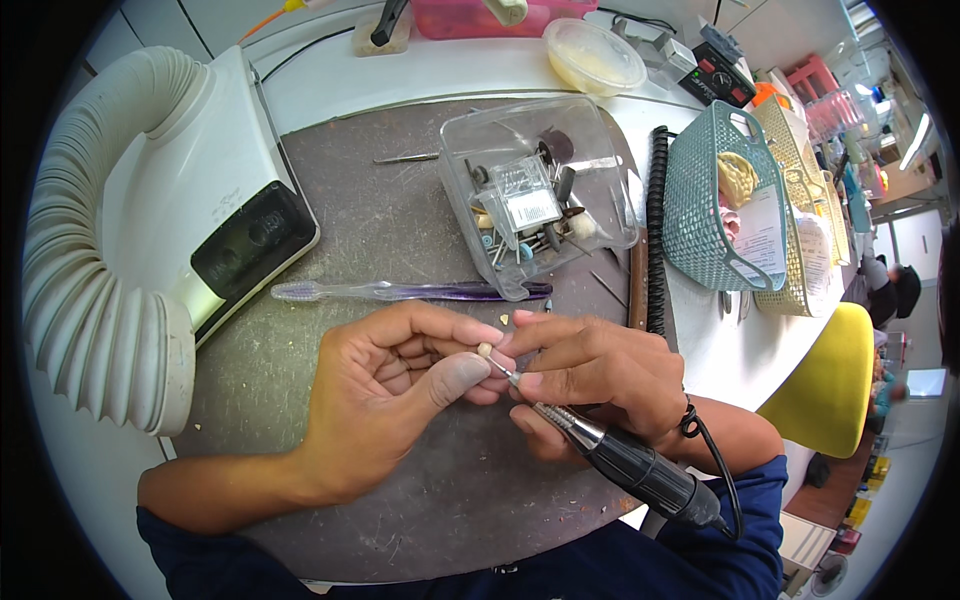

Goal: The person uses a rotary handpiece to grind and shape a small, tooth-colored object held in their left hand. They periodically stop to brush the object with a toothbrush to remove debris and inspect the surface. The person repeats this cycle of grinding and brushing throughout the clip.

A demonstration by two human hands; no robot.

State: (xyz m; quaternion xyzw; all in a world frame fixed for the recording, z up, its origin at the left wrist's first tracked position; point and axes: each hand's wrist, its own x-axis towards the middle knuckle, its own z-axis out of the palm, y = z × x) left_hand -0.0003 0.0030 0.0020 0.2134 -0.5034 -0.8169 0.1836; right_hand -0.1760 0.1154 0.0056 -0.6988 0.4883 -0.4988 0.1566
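Between the fingertips of my left hand (372,395) is a small cream-coloured dental crown (485,350), or a tooth-like piece. My left thumb looks dusted with white powder. My right hand (605,375) grips a black and silver rotary handpiece (640,468) like a pen. Its thin metal bur (502,368) points left and reaches the crown; whether it touches cannot be made out. Just beyond my hands lies a toothbrush (410,291) with a purple handle. Behind it stands a transparent plastic box (462,205) of burs, discs and polishing bits. Small cream chips lie on the dark work mat (350,200).
At the left, a white dust-suction unit (235,130) carries a thick ribbed hose (85,270). To the right are a black coiled cord (657,230), a teal basket (690,200) and a yellow chair (825,385). A round lidded tub (595,60) and a black control box (722,75) sit behind.
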